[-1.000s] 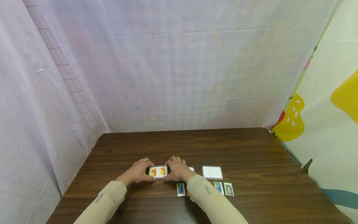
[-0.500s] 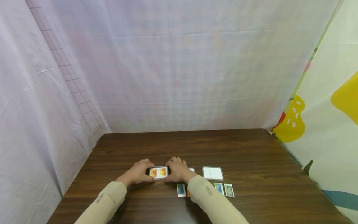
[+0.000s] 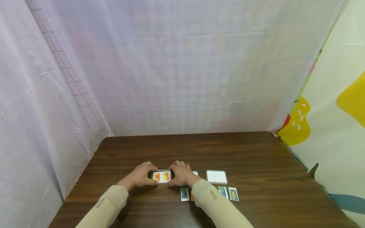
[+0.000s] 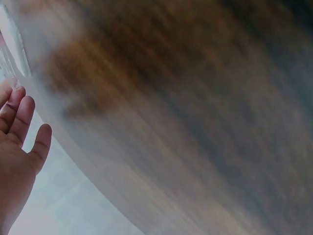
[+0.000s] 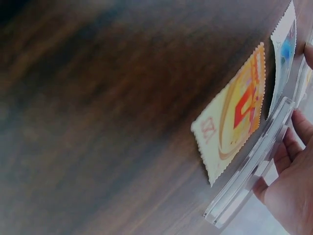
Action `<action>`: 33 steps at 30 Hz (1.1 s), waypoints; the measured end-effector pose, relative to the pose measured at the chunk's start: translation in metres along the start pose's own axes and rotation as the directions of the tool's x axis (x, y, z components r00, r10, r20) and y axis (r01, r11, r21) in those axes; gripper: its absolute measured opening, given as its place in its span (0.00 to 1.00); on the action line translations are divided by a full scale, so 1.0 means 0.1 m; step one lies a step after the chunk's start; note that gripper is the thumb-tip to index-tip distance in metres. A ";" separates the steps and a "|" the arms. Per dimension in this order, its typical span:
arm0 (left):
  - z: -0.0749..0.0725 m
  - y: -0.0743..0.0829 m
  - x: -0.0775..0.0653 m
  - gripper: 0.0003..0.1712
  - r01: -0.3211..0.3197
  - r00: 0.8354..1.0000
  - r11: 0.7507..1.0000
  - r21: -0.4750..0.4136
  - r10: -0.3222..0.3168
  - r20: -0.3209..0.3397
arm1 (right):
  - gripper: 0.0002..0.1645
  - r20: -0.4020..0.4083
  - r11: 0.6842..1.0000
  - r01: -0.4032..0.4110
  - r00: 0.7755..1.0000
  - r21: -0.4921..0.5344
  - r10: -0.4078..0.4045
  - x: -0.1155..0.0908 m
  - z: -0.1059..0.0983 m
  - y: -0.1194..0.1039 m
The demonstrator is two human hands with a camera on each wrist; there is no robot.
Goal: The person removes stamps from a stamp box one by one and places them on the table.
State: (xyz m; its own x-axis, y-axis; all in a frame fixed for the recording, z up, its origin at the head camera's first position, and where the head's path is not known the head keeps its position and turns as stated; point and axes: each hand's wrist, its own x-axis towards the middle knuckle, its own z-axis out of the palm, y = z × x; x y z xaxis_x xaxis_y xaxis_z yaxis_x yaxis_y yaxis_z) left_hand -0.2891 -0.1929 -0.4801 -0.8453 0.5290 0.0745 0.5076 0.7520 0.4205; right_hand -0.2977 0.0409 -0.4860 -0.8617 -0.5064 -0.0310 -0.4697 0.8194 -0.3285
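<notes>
A small clear plastic case with two orange-and-yellow postage stamps on white lies on the table in the head view. My left hand grips its left end, thumb at the near corner and fingers at the far one. At the right end, my right hand grips it in the same way. In the left wrist view, the fingertips touch a clear plastic edge. A second clear case lies beneath my right hand in the right wrist view, mostly hidden from the head camera.
A third clear case with a white insert lies to the right. In front are loose stamps: a blue one, an orange one partly under the right sleeve, a blue-green one and a green one. Curtains surround the brown table.
Nearly nothing differs. Both hands stay on the case with the orange stamps, and the whole head view has shifted very slightly.
</notes>
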 end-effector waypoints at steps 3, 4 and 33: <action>-0.04 -0.01 -0.01 0.31 -0.006 1.000 1.000 0.010 0.006 -0.024 | 0.41 -0.005 1.000 0.009 1.000 0.003 -0.009 -0.01 -0.01 0.00; -0.06 -0.02 -0.02 0.31 -0.013 0.999 1.000 0.013 0.013 -0.034 | 0.41 -0.004 1.000 0.012 1.000 0.002 -0.012 -0.02 -0.01 0.00; -0.39 -0.39 -0.39 0.35 0.045 0.989 0.999 -0.018 -0.047 -0.141 | 0.37 0.025 0.999 0.025 0.999 -0.030 -0.025 -0.01 0.02 0.05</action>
State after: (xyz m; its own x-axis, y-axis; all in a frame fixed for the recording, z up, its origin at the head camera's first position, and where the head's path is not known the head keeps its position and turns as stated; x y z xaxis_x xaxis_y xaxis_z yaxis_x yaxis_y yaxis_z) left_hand -0.2825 -0.2581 -0.4639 -0.8835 0.4322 0.1808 0.4657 0.7679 0.4398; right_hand -0.2983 0.0450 -0.4899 -0.8447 -0.5331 -0.0469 -0.4971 0.8141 -0.3002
